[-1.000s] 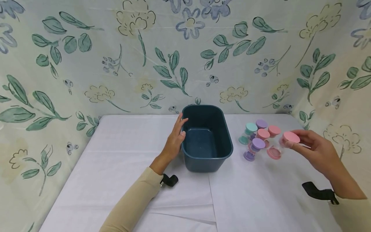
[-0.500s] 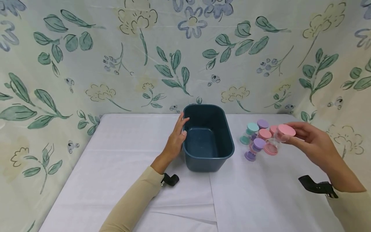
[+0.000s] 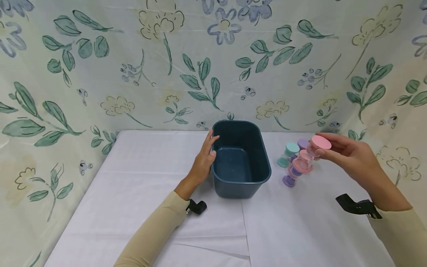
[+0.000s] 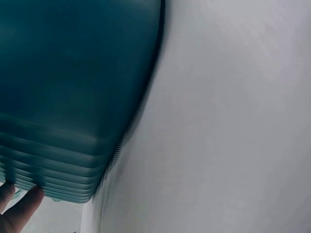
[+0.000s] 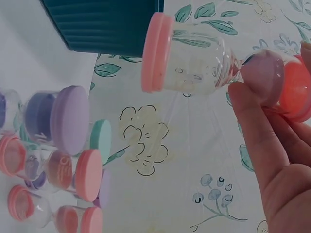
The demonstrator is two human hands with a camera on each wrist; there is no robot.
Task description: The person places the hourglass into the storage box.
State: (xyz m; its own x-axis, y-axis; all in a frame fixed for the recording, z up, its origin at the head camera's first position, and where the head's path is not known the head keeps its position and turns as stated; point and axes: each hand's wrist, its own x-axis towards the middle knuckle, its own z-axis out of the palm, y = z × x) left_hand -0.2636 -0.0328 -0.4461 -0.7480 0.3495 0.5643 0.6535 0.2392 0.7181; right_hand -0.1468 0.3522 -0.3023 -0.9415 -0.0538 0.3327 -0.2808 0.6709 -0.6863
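Observation:
A pink-capped sand timer [image 3: 321,142] is raised in my right hand [image 3: 355,155], pinched between thumb and fingers. In the right wrist view its clear glass [image 5: 197,58] shows pink sand in the bulb nearest the fingers. Below and beyond it stands a cluster of similar timers: a teal one [image 3: 292,148], purple ones [image 5: 73,119] and pink ones [image 5: 87,174], partly hidden by the held timer in the head view. My left hand [image 3: 201,161] rests along the left wall of a dark teal plastic bin [image 3: 241,190], fingers extended, fingertips at the rim.
The bin stands near the back middle of a table with a white cloth [image 3: 150,178], left of the timers; its visible inside holds nothing. Behind hangs a floral curtain [image 3: 186,96], also at both sides. Creases run along the cloth in front.
My right hand has lifted the pink sand timer and carried it left and slightly back, over the cluster. The left hand keeps its place on the bin.

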